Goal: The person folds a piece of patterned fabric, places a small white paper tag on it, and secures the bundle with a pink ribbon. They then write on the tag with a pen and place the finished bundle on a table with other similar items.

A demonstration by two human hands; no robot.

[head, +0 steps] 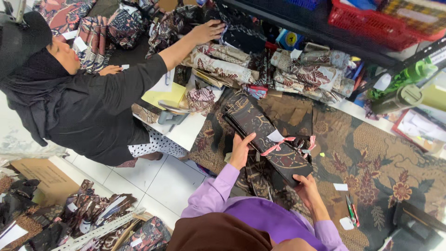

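Note:
Both my hands hold a stack of folded dark batik cloth point(269, 139) tied with a pink ribbon point(278, 146), which carries a white tag. My left hand point(241, 151) grips the stack's left long edge. Its near end rests in my right hand point(306, 188), which holds it from below. The stack hovers over a brown floral batik cloth point(376, 158) spread across the table. My purple sleeves and brown headscarf fill the bottom of the view.
A co-worker in black point(88, 107) stands at the left, one hand point(209, 30) reaching onto piles of folded batik point(306, 74). Red baskets point(371, 23) sit on a shelf above. Pens point(351, 210), white tags point(340, 187), yellow paper point(165, 95); floor bundles point(93, 209) lower left.

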